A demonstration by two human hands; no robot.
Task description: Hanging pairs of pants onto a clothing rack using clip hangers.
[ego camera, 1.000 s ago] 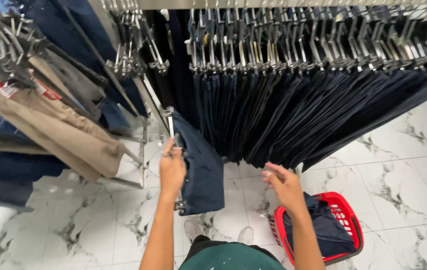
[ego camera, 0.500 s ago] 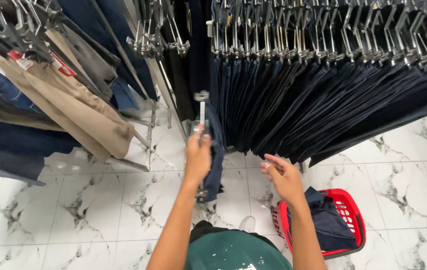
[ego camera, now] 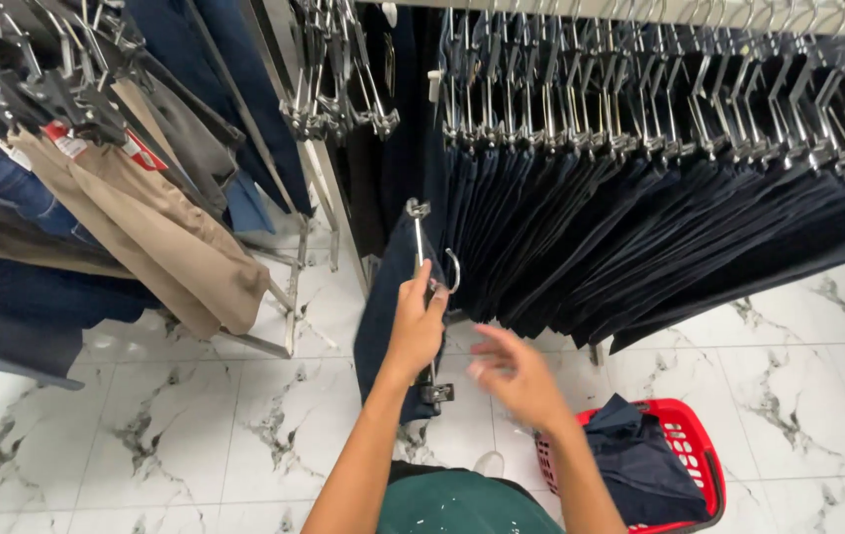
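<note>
My left hand (ego camera: 415,326) grips a metal clip hanger (ego camera: 424,257) from which a pair of dark navy trousers (ego camera: 383,307) hangs. The hanger is raised in front of a long rack of the same navy trousers (ego camera: 640,227) on metal hangers. My right hand (ego camera: 514,378) is blurred, fingers spread, holding nothing, just right of the held garment and above the floor. It is near the hanger's lower clip (ego camera: 434,393).
A red plastic basket (ego camera: 695,445) with dark folded clothes stands on the white marble floor (ego camera: 145,435) at lower right. A second rack at the left carries tan trousers (ego camera: 160,237), jeans and dark garments. A metal rack post (ego camera: 333,198) stands between the two racks.
My left hand has lifted the hanger with the navy trousers up toward the rack. My right hand has moved left toward the held garment. The view has shifted closer to the rack.
</note>
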